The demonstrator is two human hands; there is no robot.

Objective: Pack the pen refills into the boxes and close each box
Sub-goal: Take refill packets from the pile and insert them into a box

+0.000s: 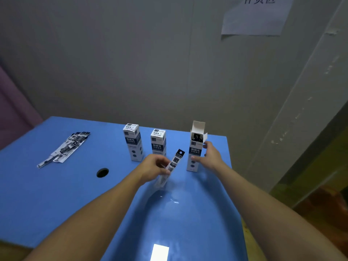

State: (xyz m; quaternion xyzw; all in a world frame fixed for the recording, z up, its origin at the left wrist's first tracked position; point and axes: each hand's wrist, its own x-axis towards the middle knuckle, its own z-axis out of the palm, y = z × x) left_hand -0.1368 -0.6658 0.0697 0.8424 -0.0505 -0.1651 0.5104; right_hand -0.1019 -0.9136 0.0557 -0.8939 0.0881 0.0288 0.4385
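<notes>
On the wide blue glossy table (pixel 56 194) stood two closed white-and-navy cardboard boxes (pixel 133 142), and at the right the tall open box (pixel 194 153), flap up. My right hand (pixel 211 157) gripped its side. My left hand (pixel 152 169) pinched a thin packaged pen refill (pixel 174 164), tilted just beside that box. It seemed light, slippery; I judged the middle the best hold. More refills (pixel 66 147) lay far left.
</notes>
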